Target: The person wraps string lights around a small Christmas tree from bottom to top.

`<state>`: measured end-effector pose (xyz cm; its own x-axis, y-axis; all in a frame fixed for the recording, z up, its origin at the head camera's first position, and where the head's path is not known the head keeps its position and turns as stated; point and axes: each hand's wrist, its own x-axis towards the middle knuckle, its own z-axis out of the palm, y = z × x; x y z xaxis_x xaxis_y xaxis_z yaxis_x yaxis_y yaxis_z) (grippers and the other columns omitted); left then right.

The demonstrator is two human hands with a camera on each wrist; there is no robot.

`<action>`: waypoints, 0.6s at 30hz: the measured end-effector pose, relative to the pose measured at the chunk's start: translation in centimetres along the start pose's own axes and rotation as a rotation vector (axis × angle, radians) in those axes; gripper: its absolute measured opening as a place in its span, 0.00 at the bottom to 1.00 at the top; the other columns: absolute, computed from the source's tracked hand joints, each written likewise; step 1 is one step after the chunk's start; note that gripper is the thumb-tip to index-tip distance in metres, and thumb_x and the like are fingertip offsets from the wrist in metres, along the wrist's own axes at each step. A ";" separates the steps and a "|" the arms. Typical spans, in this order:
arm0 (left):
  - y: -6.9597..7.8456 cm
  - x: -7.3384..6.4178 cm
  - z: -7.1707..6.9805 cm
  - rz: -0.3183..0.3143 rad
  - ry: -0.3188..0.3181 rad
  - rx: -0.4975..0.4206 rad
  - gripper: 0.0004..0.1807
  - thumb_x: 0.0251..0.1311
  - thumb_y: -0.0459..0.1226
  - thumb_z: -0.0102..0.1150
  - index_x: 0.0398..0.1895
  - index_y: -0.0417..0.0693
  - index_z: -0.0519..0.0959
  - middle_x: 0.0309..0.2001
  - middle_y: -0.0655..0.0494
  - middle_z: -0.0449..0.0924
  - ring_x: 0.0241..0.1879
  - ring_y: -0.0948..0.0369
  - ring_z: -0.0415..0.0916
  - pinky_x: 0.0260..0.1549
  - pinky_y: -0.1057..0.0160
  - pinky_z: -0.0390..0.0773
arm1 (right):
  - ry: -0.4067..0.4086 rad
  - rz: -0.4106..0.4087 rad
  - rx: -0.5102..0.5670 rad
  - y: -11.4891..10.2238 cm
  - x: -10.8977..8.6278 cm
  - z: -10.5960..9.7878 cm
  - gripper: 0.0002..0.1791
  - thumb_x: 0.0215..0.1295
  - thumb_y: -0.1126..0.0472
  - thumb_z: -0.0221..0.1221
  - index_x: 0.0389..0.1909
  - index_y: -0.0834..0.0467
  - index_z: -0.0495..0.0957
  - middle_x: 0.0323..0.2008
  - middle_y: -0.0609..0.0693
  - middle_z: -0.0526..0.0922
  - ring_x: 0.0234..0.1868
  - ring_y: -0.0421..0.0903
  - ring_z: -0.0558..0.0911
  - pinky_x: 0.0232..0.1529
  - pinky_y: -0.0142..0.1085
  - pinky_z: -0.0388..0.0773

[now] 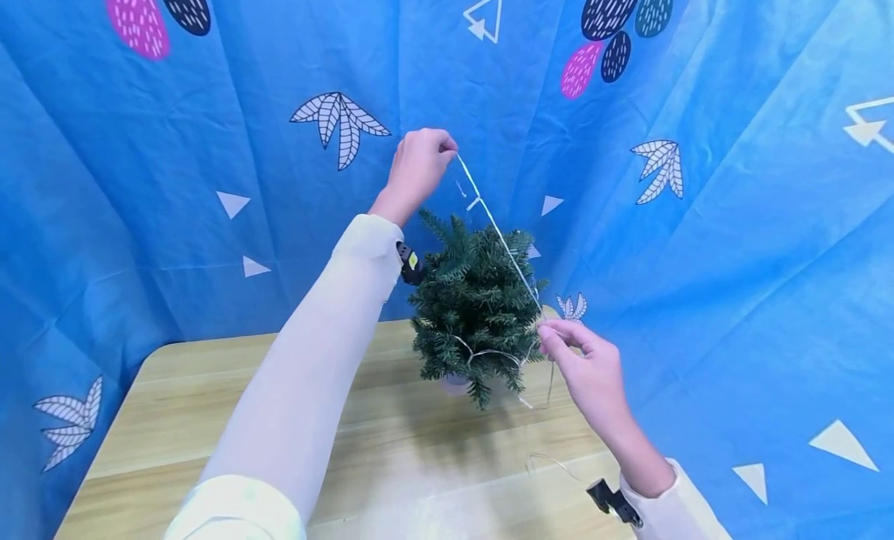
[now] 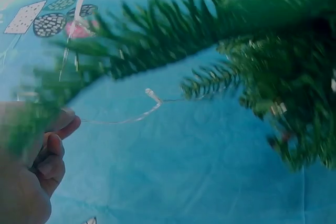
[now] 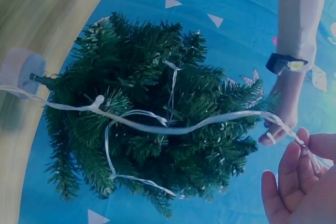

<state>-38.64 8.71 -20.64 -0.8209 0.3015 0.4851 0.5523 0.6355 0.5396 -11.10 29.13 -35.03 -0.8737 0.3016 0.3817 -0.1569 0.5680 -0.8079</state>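
Note:
A small artificial fir tree (image 1: 475, 307) stands on the table, wound in part with a clear string of fairy lights (image 1: 499, 233). Up past the treetop, my left hand (image 1: 421, 164) pinches the light string between thumb and fingers. From there the string runs down taut to my right hand (image 1: 587, 369), which pinches it at the tree's right side. In the left wrist view, a small bulb (image 2: 153, 95) hangs on a curved length of wire beside the branches. Another loop (image 3: 107, 148) lies across the foliage in the right wrist view.
The tree's pale round base (image 3: 21, 69) sits on the wood-grain table (image 1: 209, 400). Loose wire (image 1: 555, 460) trails over the tabletop near the right wrist. A blue patterned cloth (image 1: 279, 43) hangs close behind and beside the table.

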 end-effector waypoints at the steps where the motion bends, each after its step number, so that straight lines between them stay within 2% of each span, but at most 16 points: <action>1: -0.3 -0.2 0.0 -0.002 0.008 -0.007 0.14 0.75 0.41 0.53 0.54 0.52 0.85 0.55 0.57 0.85 0.53 0.60 0.80 0.55 0.61 0.77 | 0.007 -0.004 0.003 -0.1 -0.1 0.1 0.14 0.68 0.46 0.64 0.47 0.49 0.86 0.31 0.48 0.88 0.36 0.45 0.84 0.30 0.32 0.75; 3: -0.9 -0.6 0.0 -0.002 0.017 -0.027 0.14 0.75 0.42 0.53 0.55 0.52 0.85 0.55 0.56 0.85 0.54 0.60 0.80 0.55 0.61 0.77 | 0.027 -0.012 0.017 -0.3 -0.2 0.2 0.14 0.69 0.46 0.64 0.47 0.49 0.86 0.30 0.48 0.88 0.35 0.45 0.84 0.24 0.33 0.71; 8: -2.2 -1.6 -0.1 -0.040 0.034 -0.129 0.15 0.75 0.43 0.53 0.55 0.52 0.84 0.55 0.57 0.85 0.50 0.61 0.80 0.49 0.63 0.78 | 0.091 -0.032 0.035 -0.8 -0.7 0.3 0.11 0.68 0.49 0.64 0.44 0.50 0.87 0.27 0.44 0.87 0.33 0.45 0.83 0.19 0.33 0.67; 12: -3.0 -2.6 -1.0 -0.086 0.093 -0.214 0.14 0.74 0.44 0.55 0.53 0.52 0.85 0.52 0.57 0.86 0.47 0.62 0.79 0.45 0.64 0.77 | 0.095 -0.044 0.027 -1.3 -1.1 0.5 0.10 0.68 0.49 0.65 0.40 0.49 0.88 0.26 0.43 0.86 0.31 0.41 0.82 0.27 0.30 0.72; 15: -3.6 -3.6 -1.9 -0.097 0.138 -0.281 0.13 0.73 0.44 0.57 0.52 0.51 0.86 0.51 0.57 0.86 0.48 0.63 0.79 0.44 0.66 0.77 | 0.094 -0.061 0.042 -1.6 -1.3 0.7 0.07 0.68 0.50 0.65 0.38 0.47 0.88 0.26 0.44 0.86 0.31 0.41 0.82 0.33 0.29 0.75; 18: -4.1 -4.6 -2.7 -0.110 0.175 -0.346 0.12 0.72 0.43 0.59 0.51 0.50 0.86 0.50 0.55 0.86 0.47 0.63 0.79 0.43 0.66 0.77 | 0.101 -0.089 0.067 -1.8 -1.4 0.8 0.05 0.69 0.53 0.65 0.38 0.47 0.88 0.26 0.47 0.86 0.30 0.43 0.82 0.35 0.28 0.77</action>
<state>-36.68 2.82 -23.25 -0.8571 0.1007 0.5051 0.5035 0.3710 0.7803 -10.00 27.05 -34.50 -0.8047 0.3300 0.4936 -0.2650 0.5443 -0.7959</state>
